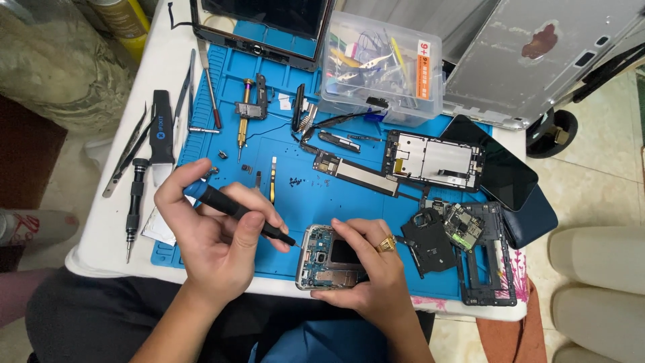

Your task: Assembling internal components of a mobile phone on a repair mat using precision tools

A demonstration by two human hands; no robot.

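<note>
One screwdriver [232, 208] in left hand [215, 242]; one opened phone [329, 259] under right hand [376, 269].

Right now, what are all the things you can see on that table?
Opened phone: one, silver frame, front edge of mat.
Screwdriver: one, black with blue cap, tip at the phone.
Work mat: one, blue, covering the table.
Parts box: one, clear plastic, back of mat.
Circuit boards and frames: several, dark, right side.
Tweezers: a few, metal, left edge.
Left hand: holds the screwdriver.
Right hand: steadies the phone, wears a gold ring.
</note>
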